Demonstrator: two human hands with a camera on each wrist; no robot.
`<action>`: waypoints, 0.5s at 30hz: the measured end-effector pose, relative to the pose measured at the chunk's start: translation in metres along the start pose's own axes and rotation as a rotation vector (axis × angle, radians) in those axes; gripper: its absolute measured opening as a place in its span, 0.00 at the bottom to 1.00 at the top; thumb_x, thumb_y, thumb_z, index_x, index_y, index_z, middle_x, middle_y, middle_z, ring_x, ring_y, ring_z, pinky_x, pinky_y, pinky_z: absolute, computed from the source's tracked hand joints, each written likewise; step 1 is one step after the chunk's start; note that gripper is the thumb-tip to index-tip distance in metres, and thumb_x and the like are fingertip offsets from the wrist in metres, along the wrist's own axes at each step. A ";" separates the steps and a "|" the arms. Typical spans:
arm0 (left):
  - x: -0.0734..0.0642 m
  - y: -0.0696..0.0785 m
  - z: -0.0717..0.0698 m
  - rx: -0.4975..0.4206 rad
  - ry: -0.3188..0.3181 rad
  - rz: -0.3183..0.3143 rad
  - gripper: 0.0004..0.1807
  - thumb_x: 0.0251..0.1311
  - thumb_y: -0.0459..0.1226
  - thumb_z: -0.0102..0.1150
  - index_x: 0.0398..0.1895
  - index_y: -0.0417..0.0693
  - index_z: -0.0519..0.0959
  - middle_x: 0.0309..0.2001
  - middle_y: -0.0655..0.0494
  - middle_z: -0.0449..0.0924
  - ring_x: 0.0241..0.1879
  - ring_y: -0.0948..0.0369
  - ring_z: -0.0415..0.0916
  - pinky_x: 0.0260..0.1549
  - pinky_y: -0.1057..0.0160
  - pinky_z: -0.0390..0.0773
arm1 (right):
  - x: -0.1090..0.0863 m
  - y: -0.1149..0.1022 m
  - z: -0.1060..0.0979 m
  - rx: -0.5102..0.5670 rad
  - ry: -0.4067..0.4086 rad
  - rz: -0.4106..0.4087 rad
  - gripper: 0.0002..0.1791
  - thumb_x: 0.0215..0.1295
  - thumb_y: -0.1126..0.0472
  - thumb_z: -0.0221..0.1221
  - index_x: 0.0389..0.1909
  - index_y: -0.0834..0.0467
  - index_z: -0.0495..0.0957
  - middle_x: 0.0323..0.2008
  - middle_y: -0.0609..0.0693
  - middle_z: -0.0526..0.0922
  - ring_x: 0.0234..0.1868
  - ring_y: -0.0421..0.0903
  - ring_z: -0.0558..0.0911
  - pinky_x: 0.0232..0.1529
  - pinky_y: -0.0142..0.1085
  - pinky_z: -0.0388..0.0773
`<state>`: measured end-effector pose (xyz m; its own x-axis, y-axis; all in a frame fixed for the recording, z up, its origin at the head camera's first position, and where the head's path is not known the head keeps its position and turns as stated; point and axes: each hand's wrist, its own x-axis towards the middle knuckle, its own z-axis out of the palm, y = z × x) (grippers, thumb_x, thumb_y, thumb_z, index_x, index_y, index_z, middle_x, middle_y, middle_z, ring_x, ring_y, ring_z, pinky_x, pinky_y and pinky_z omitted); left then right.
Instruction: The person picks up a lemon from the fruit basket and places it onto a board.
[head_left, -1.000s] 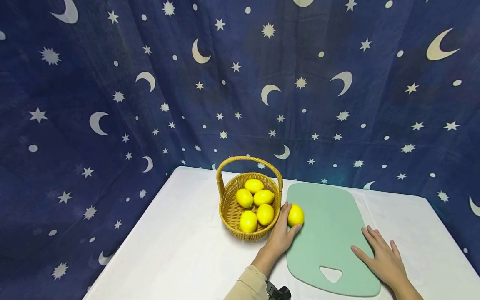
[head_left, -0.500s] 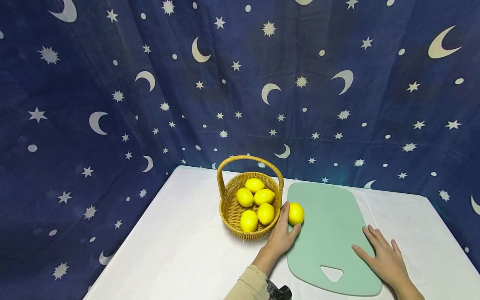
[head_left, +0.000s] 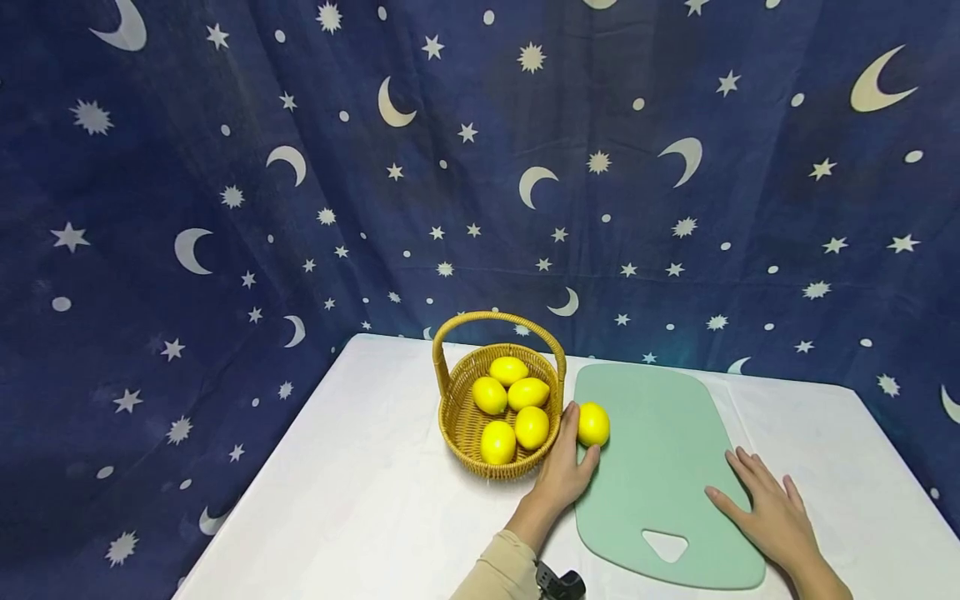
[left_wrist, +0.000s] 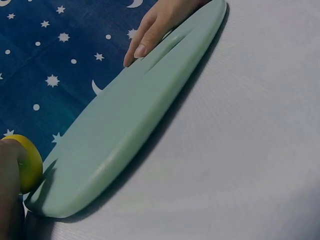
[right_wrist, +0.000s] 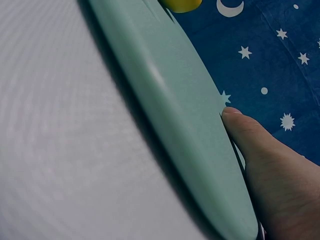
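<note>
A single lemon (head_left: 593, 425) lies at the left edge of a pale green cutting board (head_left: 652, 475). The left hand (head_left: 561, 468) is beside it, fingers extended along its left side and thumb at its near side. From the left wrist, the thumb (left_wrist: 9, 160) overlaps the lemon (left_wrist: 31, 167). Across the board, the right hand (head_left: 772, 512) rests at the right edge with fingers spread and holds nothing. Its thumb (right_wrist: 245, 127) lies against the board's edge in the right wrist view.
Just left of the left hand stands a wicker basket (head_left: 465, 446) with a tall arched handle, holding several lemons (head_left: 498, 442). A white cloth (head_left: 360, 500) covers the table. Behind hangs a dark blue curtain (head_left: 480, 200) with moons and stars.
The left thumb has drawn slightly leftward at the lemon's near side. The right hand, basket and board stay in place apart from a slight shift of the head view.
</note>
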<state>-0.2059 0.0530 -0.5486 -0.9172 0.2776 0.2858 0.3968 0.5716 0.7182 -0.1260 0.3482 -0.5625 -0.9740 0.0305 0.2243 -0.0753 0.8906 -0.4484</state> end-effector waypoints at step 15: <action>-0.002 0.001 -0.001 -0.013 -0.002 -0.013 0.38 0.67 0.43 0.51 0.75 0.42 0.47 0.75 0.48 0.49 0.73 0.58 0.50 0.71 0.60 0.56 | 0.000 0.000 0.001 -0.009 0.005 -0.002 0.43 0.62 0.41 0.56 0.69 0.66 0.58 0.68 0.71 0.57 0.74 0.64 0.46 0.70 0.60 0.21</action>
<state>-0.2042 0.0524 -0.5480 -0.9223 0.2714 0.2751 0.3841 0.5653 0.7300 -0.1264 0.3483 -0.5633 -0.9729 0.0312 0.2293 -0.0750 0.8948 -0.4401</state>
